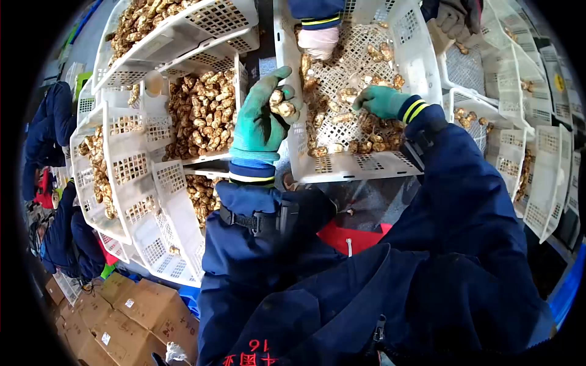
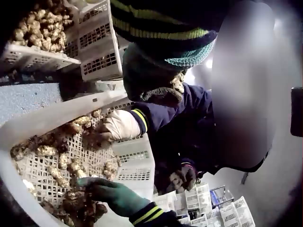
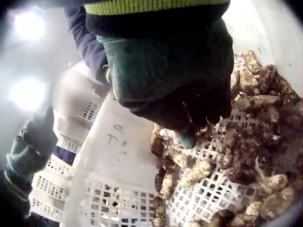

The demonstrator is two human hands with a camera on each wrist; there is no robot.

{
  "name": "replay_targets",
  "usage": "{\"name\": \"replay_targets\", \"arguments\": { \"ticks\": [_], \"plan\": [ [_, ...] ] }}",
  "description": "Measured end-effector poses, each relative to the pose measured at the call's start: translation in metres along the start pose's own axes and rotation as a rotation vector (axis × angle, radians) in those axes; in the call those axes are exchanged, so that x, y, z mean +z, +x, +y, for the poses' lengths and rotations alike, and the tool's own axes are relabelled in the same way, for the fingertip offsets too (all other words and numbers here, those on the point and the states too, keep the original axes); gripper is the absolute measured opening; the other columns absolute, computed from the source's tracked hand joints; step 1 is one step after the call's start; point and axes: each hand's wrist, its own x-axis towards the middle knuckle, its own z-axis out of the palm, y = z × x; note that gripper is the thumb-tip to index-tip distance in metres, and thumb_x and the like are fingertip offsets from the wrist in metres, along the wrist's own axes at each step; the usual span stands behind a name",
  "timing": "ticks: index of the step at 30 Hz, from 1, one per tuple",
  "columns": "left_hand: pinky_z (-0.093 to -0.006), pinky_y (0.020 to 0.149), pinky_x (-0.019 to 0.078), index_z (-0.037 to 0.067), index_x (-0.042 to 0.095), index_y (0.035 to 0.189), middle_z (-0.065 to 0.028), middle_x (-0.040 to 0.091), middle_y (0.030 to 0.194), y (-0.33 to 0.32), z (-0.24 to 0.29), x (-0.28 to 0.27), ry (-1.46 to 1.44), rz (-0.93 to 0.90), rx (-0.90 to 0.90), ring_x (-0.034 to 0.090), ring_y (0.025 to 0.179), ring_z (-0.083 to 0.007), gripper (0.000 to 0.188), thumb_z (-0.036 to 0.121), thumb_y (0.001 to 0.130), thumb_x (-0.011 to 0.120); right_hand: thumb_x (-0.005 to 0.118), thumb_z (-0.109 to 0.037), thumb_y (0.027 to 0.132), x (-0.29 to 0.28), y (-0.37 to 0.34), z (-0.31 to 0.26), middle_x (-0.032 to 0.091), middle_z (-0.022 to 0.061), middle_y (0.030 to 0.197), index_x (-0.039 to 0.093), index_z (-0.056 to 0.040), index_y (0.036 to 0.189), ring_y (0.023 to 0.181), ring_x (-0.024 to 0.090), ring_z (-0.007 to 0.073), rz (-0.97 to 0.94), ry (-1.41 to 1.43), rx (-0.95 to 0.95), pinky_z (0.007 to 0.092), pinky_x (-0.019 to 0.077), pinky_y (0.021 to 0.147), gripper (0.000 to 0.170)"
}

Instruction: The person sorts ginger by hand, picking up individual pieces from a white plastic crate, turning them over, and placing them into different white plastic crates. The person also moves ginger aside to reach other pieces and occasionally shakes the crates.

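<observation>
My left hand (image 1: 262, 116), in a green dark-palmed glove, holds a few knobbly brown-and-cream mushrooms (image 1: 282, 105) against its fingers, thumb stretched out. It is raised beside the left wall of a white perforated crate (image 1: 354, 172). Inside that crate my right hand (image 1: 382, 102), gloved alike, reaches down with its fingers close over loose mushrooms (image 1: 376, 144); no mushroom shows in its grasp. In the right wrist view its fingers bend downward and the thumb tip shows above mushrooms (image 3: 196, 172). Dark crumbly matter (image 3: 239, 156) clings about the pieces on the crate floor.
Another person's white-gloved hand (image 1: 318, 43) works in the same crate from the far side. At left, a crate of heaped mushrooms (image 1: 204, 110) stands among stacked white crates (image 1: 131, 165). More crates (image 1: 513, 79) line the right. Cardboard boxes (image 1: 134, 311) lie lower left.
</observation>
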Motion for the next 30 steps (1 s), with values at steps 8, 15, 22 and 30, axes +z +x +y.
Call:
{"name": "replay_targets", "arguments": {
  "ticks": [8,15,22,30],
  "plan": [
    [-0.0332,0.068,0.0549,-0.005,0.047,0.126,-0.0060,0.054,0.079,-0.002,-0.016,0.006,0.000,-0.128,-0.080,0.057,0.074,-0.0179,0.043,0.025,0.096,0.049,0.045,-0.005,0.090,-0.073,-0.079,-0.100,0.060,0.0128,0.120,0.053,-0.0017,0.110,0.108,0.057,0.0339,0.414,-0.348,-1.009,0.0407,0.0453,0.096,0.022],
    [-0.0232,0.064,0.0450,-0.006,0.045,0.126,-0.0021,0.051,0.077,-0.002,-0.007,-0.005,0.799,-0.207,0.246,0.051,0.070,-0.0110,0.044,0.024,0.094,0.050,0.057,-0.005,0.079,-0.046,-0.054,-0.127,0.063,0.0103,0.109,0.064,-0.0070,0.099,0.097,0.062,0.0289,0.458,-0.151,-0.818,0.0358,0.0527,0.083,0.021],
    [-0.0370,0.077,0.0550,-0.010,0.047,0.123,-0.0106,0.061,0.083,-0.002,0.009,-0.014,-0.082,-0.257,0.198,0.064,0.080,-0.0239,0.047,0.028,0.095,0.048,0.055,-0.040,0.082,0.014,0.017,-0.036,0.065,0.0141,0.105,0.065,-0.0102,0.106,0.094,0.064,0.0299,-0.104,-0.574,0.078,0.0421,0.0501,0.082,0.039],
    [-0.0404,0.079,0.0577,-0.005,0.053,0.118,-0.0194,0.063,0.106,0.007,0.005,-0.012,-0.254,-0.159,0.023,0.064,0.095,-0.0326,0.043,0.032,0.098,0.046,0.056,-0.044,0.083,0.062,0.059,-0.026,0.064,0.0155,0.111,0.058,-0.0082,0.117,0.098,0.063,0.0331,-0.022,-0.814,0.086,0.0508,0.0466,0.085,0.050]
  ]
}}
